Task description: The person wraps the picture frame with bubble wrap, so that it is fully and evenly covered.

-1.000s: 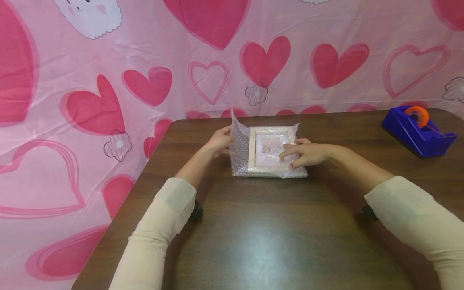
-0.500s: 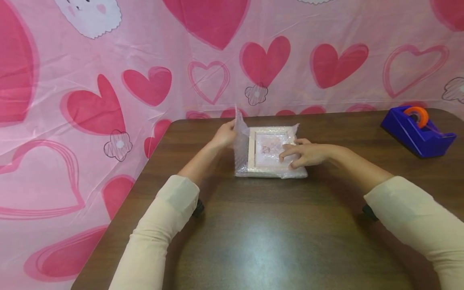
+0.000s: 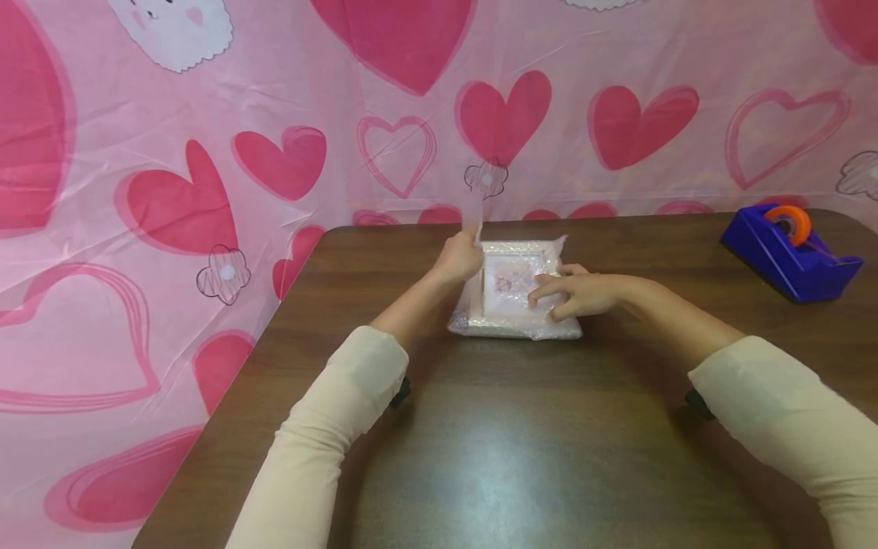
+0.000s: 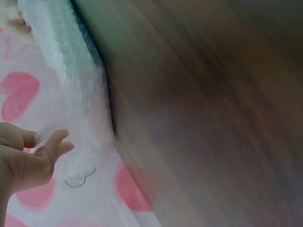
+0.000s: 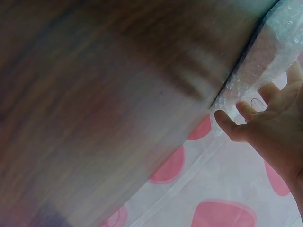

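Observation:
A picture frame (image 3: 514,278) with a pale border lies on the table, covered in bubble wrap (image 3: 473,324). My left hand (image 3: 461,258) pinches the loose left flap of the wrap and holds it raised over the frame's left edge. In the left wrist view the thumb and fingers of the left hand (image 4: 35,153) meet at the clear sheet (image 4: 71,99). My right hand (image 3: 576,291) rests on the frame's right side, its fingers spread over the wrap. Seen from the right wrist, the right hand (image 5: 274,125) touches the wrapped edge.
A blue tape dispenser (image 3: 789,255) with an orange roll of tape (image 3: 792,223) stands at the table's back right. The brown wooden table (image 3: 521,427) ends at the back against a pink cloth (image 3: 405,69) printed with hearts.
My left hand has moved right and up, lifting the bubble wrap flap from the left side and carrying it over the frame's left border. The right hand stays in place.

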Demonstrator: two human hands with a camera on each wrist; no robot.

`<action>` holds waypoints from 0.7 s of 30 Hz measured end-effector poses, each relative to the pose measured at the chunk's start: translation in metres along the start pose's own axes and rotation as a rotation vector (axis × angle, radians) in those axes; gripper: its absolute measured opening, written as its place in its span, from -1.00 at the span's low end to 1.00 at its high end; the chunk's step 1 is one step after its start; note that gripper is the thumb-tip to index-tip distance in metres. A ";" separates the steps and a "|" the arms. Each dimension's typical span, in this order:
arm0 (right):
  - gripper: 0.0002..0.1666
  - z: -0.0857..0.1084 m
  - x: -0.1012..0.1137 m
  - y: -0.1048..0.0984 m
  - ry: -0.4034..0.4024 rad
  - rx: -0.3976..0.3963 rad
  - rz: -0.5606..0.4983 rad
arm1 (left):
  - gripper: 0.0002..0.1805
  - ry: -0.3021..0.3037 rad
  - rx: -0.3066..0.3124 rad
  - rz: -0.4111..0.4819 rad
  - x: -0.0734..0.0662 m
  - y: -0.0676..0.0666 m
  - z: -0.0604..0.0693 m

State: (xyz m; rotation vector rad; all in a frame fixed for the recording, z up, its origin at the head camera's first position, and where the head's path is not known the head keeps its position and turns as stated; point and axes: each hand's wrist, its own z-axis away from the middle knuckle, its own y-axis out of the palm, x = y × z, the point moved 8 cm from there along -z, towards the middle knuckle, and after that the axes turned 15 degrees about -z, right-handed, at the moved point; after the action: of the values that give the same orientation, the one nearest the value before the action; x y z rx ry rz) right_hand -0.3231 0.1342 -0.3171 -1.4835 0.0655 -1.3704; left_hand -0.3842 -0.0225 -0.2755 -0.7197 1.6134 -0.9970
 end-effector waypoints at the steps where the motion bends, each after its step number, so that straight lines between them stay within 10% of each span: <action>1: -0.48 0.000 0.000 0.000 -0.002 0.000 0.003 | -0.42 0.004 0.007 0.004 -0.003 0.003 0.000; 21: -0.51 -0.001 0.001 0.001 0.003 0.021 0.029 | -0.43 0.035 0.120 -0.191 -0.024 0.034 -0.002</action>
State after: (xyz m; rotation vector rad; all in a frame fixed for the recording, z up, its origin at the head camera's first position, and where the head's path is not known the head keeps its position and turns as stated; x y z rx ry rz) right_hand -0.3235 0.1328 -0.3172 -1.4579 0.0740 -1.3458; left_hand -0.3792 0.0142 -0.2946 -0.7878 1.5211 -1.2396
